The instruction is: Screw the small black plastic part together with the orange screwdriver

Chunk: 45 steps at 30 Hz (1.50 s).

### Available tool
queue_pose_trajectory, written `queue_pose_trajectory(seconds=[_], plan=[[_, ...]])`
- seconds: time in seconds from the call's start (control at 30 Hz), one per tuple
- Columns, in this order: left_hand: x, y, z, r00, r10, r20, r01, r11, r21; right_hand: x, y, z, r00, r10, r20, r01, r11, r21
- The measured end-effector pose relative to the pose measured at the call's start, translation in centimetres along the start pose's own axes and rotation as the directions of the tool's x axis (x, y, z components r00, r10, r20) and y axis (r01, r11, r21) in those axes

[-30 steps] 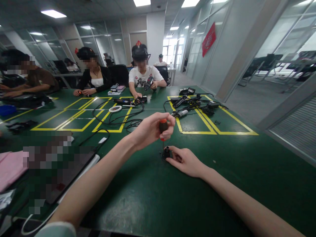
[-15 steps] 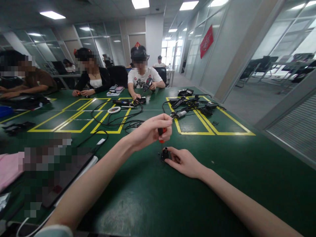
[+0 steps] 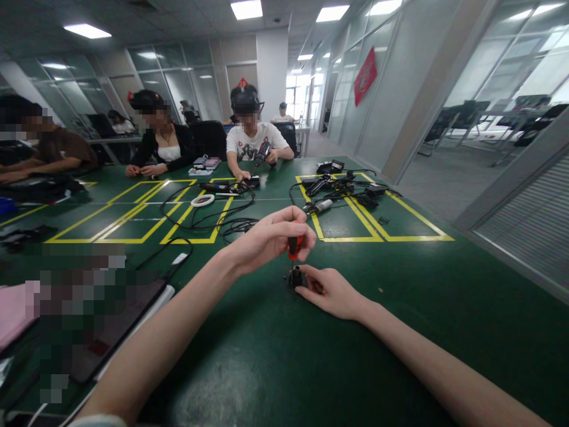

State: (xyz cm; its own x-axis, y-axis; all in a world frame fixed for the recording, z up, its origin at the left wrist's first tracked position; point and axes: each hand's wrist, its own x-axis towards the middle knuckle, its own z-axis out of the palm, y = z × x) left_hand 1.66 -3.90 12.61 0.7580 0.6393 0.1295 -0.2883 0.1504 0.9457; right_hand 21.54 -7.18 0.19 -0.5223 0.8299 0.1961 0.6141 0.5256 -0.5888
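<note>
My left hand [image 3: 267,240] is closed round the red and black handle of a small screwdriver [image 3: 294,247], held upright with its tip pointing down. Directly below it a small black part [image 3: 296,277] stands on the green table [image 3: 275,356]. My right hand [image 3: 331,290] rests on the table and pinches that black part with thumb and fingertips, steadying it from the right. Both forearms reach in from the bottom of the view.
Black cables [image 3: 208,216], a white ring [image 3: 202,200] and black devices [image 3: 342,188] lie inside yellow tape rectangles farther back. A dark flat case [image 3: 111,332] lies at left. Three people sit at the far side; one holds a power tool [image 3: 260,153].
My left hand has sunk slightly with the screwdriver, closer to the black part. My right hand keeps its pinch on the part. The view has tilted a little.
</note>
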Motion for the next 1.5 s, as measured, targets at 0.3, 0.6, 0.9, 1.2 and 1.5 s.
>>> queue_pose_trajectory(seconds=[0.3, 0.6, 0.9, 1.2, 1.5], plan=[[0.30, 0.12, -0.18, 1.000, 0.016, -0.010, -0.016, 1.000, -0.019, -0.04, 0.07, 0.10, 1.000, 0.013, -0.001, -0.013, 1.000, -0.007], [0.24, -0.21, 0.22, 0.997, 0.039, -0.068, -0.038, 0.999, 0.018, 0.02, -0.01, 0.01, 1.000, 0.007, -0.004, -0.007, 1.000, -0.004], [0.30, -0.10, -0.22, 0.998, 0.050, -0.046, -0.048, 0.998, 0.048, 0.04, -0.09, -0.05, 1.000, 0.007, 0.002, -0.007, 1.000, -0.002], [0.35, -0.22, 0.00, 0.998, 0.055, -0.040, -0.053, 0.997, 0.051, 0.02, -0.20, -0.11, 1.000, 0.008, 0.005, -0.008, 1.000, 0.013], [0.18, 0.06, -0.02, 0.994, 0.085, -0.070, -0.080, 0.994, 0.072, -0.05, -0.05, -0.04, 1.000, 0.001, -0.008, -0.001, 1.000, 0.012]])
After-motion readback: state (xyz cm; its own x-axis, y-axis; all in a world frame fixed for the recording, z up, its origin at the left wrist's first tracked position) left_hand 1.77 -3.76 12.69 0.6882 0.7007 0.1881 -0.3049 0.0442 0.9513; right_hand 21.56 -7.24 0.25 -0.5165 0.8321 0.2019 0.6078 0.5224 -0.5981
